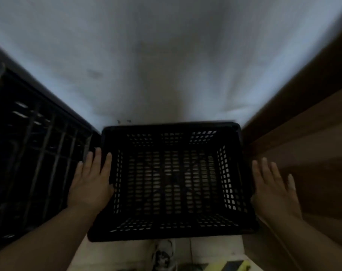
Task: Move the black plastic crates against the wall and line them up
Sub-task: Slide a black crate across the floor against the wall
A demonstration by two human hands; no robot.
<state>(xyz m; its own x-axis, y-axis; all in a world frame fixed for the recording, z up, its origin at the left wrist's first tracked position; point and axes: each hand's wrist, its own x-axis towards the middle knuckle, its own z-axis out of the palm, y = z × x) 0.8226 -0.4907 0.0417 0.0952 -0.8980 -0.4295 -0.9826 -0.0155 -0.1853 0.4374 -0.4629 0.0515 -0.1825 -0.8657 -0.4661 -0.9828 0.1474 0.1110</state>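
Note:
A black plastic crate (172,234) with perforated walls and floor sits on the pale floor, its far edge right at the white wall (166,55). My left hand (91,181) lies flat against the crate's left rim, fingers spread and pointing to the wall. My right hand (271,187) hovers open just off the crate's right rim, apart from it. A second black crate (33,153) stands to the left, close beside the first, also against the wall.
A brown cardboard box (306,137) rises on the right, close to the crate and my right hand. A pale shoe (164,253) shows below the crate. Yellow-and-black striped tape (228,265) marks the floor at the bottom edge.

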